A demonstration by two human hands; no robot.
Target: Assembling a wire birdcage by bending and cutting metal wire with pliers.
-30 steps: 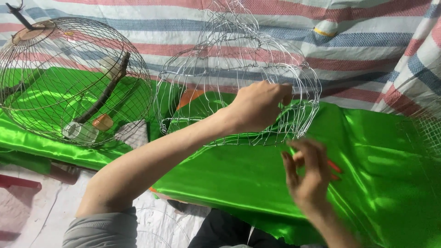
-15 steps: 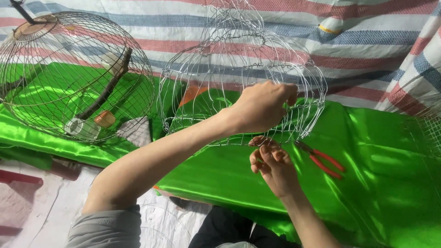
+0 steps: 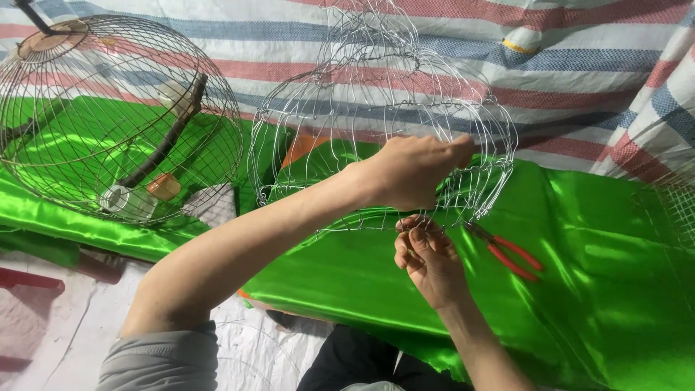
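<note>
My half-built wire cage stands on the green cloth, dome shaped but bottom rim unfinished: my left hand grips its side while my right hand pinches the lower wire. It is empty; the finished cage beside it holds a perch and cups.

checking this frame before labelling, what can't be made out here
Head view only:
- Left hand fingertips: curled behind the unfinished wire cage, grip point hidden.
- What the right hand pinches: too small, covered by its fingers.
- Pliers jaws: behind the cage wires.
- Finished cage: cut off at left edge.
</note>
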